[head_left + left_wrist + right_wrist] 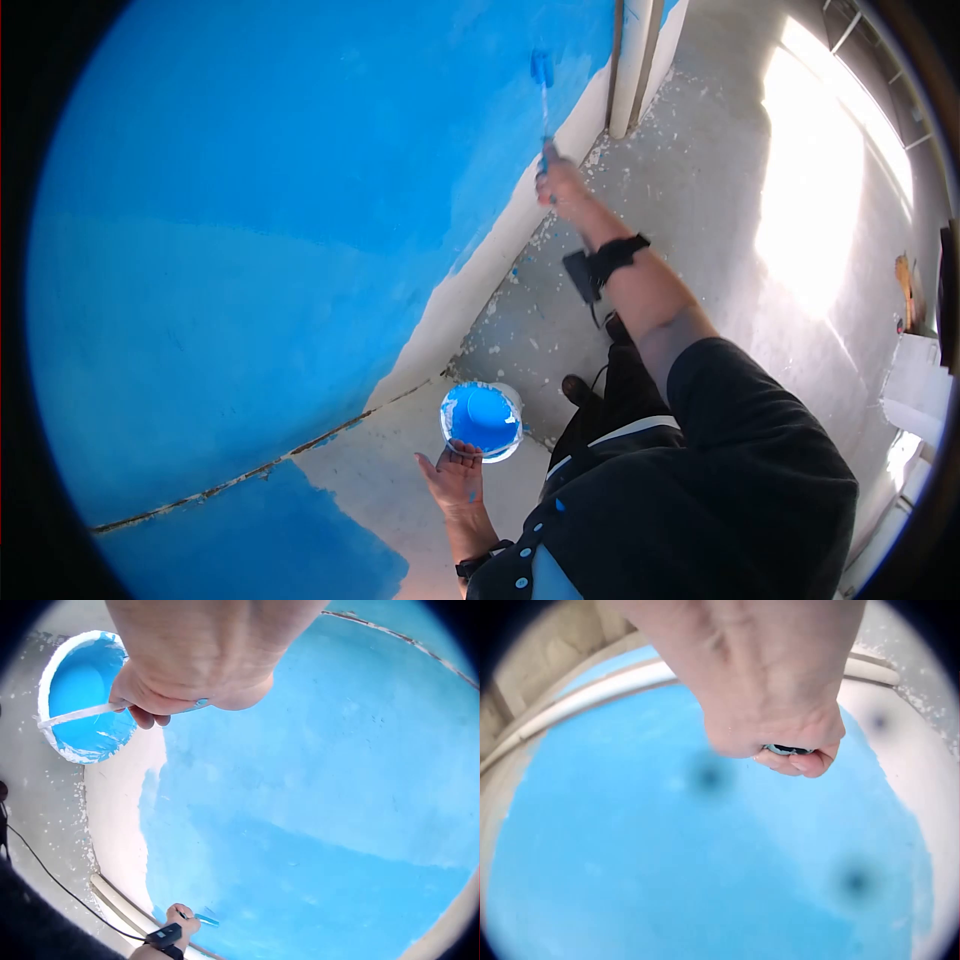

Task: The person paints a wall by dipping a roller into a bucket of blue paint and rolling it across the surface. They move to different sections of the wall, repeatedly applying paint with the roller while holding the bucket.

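Note:
My right hand (560,182) grips the handle of a small paint roller (542,68), arm stretched out. The roller's blue head lies over the blue painted wall (330,130), near the painted area's lower edge. In the right wrist view the fist closes round the dark handle end (789,750); the roller head is hidden behind the hand. My left hand (458,480) holds a white bucket (518,405) of blue paint by its handle (82,715), fingers curled round it beside the rim. White and blue paint coats the bucket's rim.
An unpainted white strip (430,330) runs along the wall's bottom. White pipes (628,70) stand by the wall. Paint flecks dot the grey floor (700,160). A white box (915,385) sits at the far right. A cable (64,889) runs to the right wrist's device.

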The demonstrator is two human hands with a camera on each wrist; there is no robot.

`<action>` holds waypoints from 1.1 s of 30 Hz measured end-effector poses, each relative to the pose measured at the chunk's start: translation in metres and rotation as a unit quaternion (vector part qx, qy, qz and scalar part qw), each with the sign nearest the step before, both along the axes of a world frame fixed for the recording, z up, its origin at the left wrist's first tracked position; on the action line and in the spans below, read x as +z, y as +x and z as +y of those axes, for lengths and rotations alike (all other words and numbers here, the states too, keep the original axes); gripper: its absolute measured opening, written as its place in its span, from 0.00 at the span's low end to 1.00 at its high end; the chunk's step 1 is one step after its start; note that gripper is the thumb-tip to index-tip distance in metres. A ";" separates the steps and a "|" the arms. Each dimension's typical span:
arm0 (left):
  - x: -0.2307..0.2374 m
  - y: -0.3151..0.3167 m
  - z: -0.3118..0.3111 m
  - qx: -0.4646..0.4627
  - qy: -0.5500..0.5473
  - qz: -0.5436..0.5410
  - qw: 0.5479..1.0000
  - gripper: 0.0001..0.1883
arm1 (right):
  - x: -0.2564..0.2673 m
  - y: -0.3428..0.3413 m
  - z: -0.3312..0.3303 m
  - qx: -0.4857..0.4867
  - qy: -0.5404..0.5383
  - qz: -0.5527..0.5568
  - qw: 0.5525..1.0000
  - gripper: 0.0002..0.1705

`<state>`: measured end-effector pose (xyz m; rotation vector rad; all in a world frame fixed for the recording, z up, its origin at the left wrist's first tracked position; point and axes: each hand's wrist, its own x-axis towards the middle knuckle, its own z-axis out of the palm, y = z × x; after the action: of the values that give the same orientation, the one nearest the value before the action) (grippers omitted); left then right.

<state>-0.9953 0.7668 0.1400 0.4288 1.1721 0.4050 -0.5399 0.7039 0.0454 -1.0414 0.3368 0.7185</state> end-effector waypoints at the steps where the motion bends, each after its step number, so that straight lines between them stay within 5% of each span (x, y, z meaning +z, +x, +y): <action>1: -0.001 0.002 0.000 -0.001 -0.002 0.000 1.000 0.36 | -0.006 -0.031 0.013 0.012 -0.070 -0.016 0.997 0.26; 3: -0.003 0.009 -0.001 0.002 -0.003 0.016 1.000 0.36 | -0.014 -0.111 0.027 0.105 -0.218 0.005 0.970 0.25; 7: -0.005 0.018 0.004 -0.014 -0.006 0.023 1.000 0.36 | -0.051 -0.220 0.003 0.237 -0.068 -0.117 0.962 0.22; 10: -0.005 0.029 0.006 -0.014 -0.014 0.013 1.000 0.36 | -0.086 -0.189 -0.012 0.190 -0.082 -0.051 0.977 0.22; 13: -0.010 0.028 0.007 -0.020 -0.034 -0.004 0.999 0.36 | -0.029 -0.092 -0.024 -0.005 -0.086 -0.009 0.996 0.23; 17: -0.010 0.031 0.005 -0.047 -0.032 -0.006 0.998 0.37 | 0.012 0.030 -0.032 0.011 0.033 -0.020 0.999 0.26; 22: -0.004 0.049 0.000 -0.040 -0.023 0.005 0.999 0.36 | -0.026 -0.083 0.019 0.101 -0.167 -0.084 0.977 0.26; 24: -0.005 0.059 -0.002 -0.031 -0.022 0.020 0.999 0.36 | -0.077 -0.171 0.023 0.168 -0.241 -0.307 0.905 0.23; 27: -0.006 0.070 -0.002 -0.021 -0.029 0.037 0.999 0.36 | -0.032 -0.201 -0.015 0.365 -0.183 -0.205 0.890 0.24; 30: 0.001 0.080 -0.007 -0.009 -0.032 0.050 0.998 0.36 | -0.027 -0.175 -0.030 0.388 -0.182 -0.180 0.885 0.23; 33: 0.001 0.075 -0.012 -0.008 -0.029 0.032 0.999 0.35 | -0.061 -0.139 -0.049 0.202 -0.102 -0.179 0.958 0.20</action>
<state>-0.9198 0.7545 0.1410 0.4032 1.2386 0.3457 -0.6786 0.6547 -0.0159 -1.4326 -0.1256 0.8498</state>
